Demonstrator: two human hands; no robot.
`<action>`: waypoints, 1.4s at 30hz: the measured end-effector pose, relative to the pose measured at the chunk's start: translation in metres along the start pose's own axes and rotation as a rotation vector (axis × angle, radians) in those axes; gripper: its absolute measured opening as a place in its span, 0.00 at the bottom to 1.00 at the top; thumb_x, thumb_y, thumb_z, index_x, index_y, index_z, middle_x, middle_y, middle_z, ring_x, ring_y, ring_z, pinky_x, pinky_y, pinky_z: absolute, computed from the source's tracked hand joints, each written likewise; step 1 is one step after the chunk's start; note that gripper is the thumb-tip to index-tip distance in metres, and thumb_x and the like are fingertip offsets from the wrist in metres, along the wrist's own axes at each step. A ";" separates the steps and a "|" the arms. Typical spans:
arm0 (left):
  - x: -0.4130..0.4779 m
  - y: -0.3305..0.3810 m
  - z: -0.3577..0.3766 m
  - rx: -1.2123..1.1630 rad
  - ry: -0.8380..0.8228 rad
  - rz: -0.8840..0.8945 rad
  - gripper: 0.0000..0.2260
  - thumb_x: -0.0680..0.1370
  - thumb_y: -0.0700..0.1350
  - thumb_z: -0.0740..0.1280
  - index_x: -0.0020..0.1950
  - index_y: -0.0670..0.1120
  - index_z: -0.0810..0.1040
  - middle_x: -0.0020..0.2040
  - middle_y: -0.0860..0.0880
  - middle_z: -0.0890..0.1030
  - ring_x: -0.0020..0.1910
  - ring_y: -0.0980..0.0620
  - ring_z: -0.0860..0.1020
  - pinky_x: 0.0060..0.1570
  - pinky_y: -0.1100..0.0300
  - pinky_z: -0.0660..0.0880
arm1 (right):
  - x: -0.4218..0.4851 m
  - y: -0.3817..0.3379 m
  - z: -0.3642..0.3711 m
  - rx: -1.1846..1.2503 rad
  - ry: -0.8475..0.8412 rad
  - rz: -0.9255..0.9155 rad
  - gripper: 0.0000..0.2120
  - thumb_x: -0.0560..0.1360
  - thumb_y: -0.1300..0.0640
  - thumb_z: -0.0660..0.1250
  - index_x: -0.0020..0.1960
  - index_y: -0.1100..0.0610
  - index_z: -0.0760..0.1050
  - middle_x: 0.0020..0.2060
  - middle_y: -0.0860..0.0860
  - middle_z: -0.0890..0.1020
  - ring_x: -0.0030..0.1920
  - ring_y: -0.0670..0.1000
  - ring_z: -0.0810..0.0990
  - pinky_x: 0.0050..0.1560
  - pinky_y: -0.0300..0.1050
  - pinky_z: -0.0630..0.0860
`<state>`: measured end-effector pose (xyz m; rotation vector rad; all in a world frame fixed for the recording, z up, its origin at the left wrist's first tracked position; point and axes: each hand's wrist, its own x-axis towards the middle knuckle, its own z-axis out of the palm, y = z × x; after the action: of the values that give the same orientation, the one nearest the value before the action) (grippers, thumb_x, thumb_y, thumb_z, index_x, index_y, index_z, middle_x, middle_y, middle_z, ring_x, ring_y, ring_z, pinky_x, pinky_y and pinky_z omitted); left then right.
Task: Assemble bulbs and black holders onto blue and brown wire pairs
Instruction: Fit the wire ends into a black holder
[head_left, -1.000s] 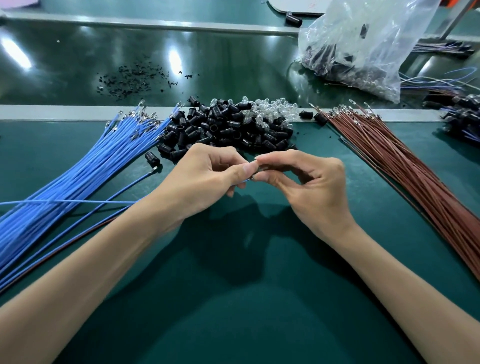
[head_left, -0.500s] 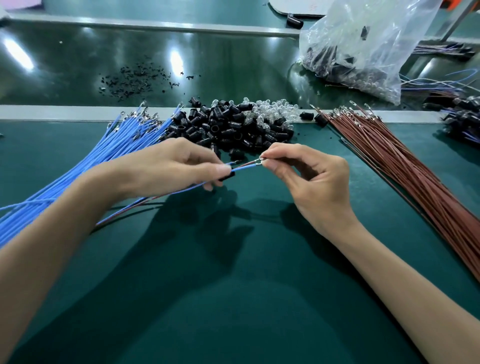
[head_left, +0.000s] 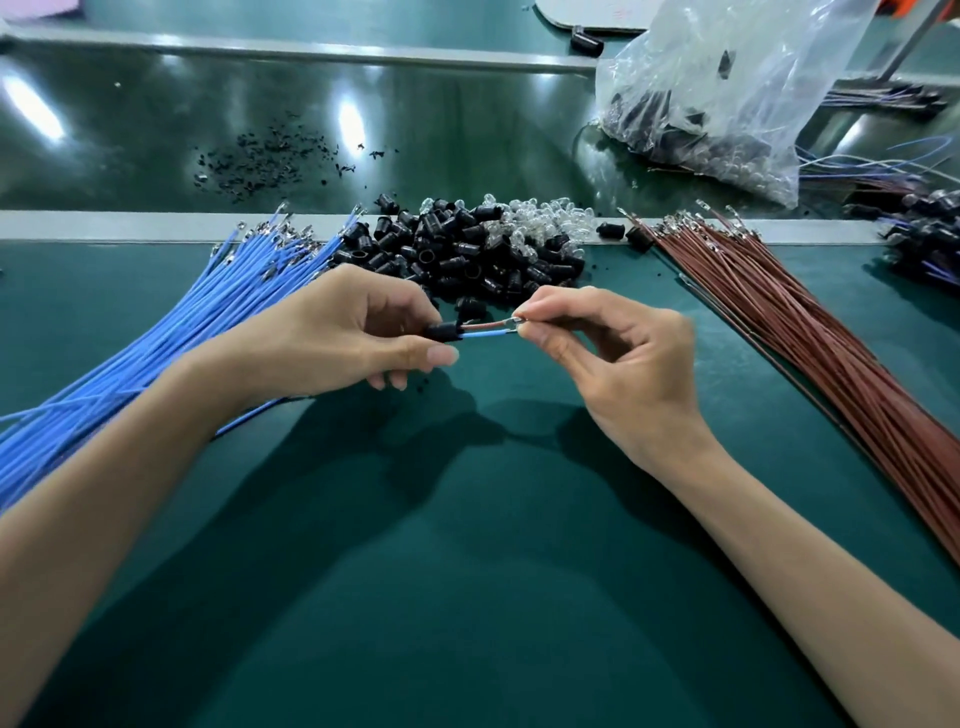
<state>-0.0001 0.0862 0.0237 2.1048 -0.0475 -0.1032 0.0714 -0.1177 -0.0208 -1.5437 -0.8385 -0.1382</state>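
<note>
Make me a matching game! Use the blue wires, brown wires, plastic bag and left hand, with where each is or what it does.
Things:
1 blue wires
2 brown wires
3 plastic bag
4 left hand

Matches:
a far back, right
b grips a black holder on the wire pair
c left of the holder pile
d right of the holder pile

Pairs: 1-c, 2-d, 3-a, 4-b
</note>
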 end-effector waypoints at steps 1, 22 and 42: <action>0.000 0.001 0.002 0.009 0.024 0.017 0.13 0.66 0.51 0.71 0.42 0.42 0.80 0.29 0.50 0.79 0.27 0.58 0.75 0.29 0.68 0.73 | 0.000 0.000 0.000 -0.009 -0.010 -0.004 0.10 0.71 0.67 0.72 0.47 0.54 0.81 0.44 0.46 0.84 0.46 0.49 0.83 0.53 0.40 0.77; 0.004 0.007 0.027 -0.160 0.065 0.054 0.12 0.72 0.52 0.63 0.38 0.45 0.80 0.28 0.52 0.80 0.25 0.60 0.70 0.27 0.71 0.67 | -0.001 -0.001 0.000 0.034 -0.032 -0.030 0.11 0.69 0.68 0.74 0.48 0.56 0.81 0.42 0.51 0.84 0.46 0.49 0.83 0.54 0.44 0.77; 0.001 0.010 0.029 -0.163 -0.102 -0.180 0.13 0.69 0.55 0.66 0.37 0.46 0.83 0.28 0.53 0.78 0.27 0.60 0.69 0.29 0.74 0.67 | -0.001 -0.007 0.001 -0.161 -0.337 0.012 0.09 0.71 0.64 0.74 0.51 0.61 0.82 0.41 0.52 0.85 0.41 0.47 0.84 0.46 0.38 0.79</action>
<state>-0.0013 0.0566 0.0177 1.9364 0.0865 -0.3119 0.0665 -0.1177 -0.0157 -1.7518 -1.1036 0.0682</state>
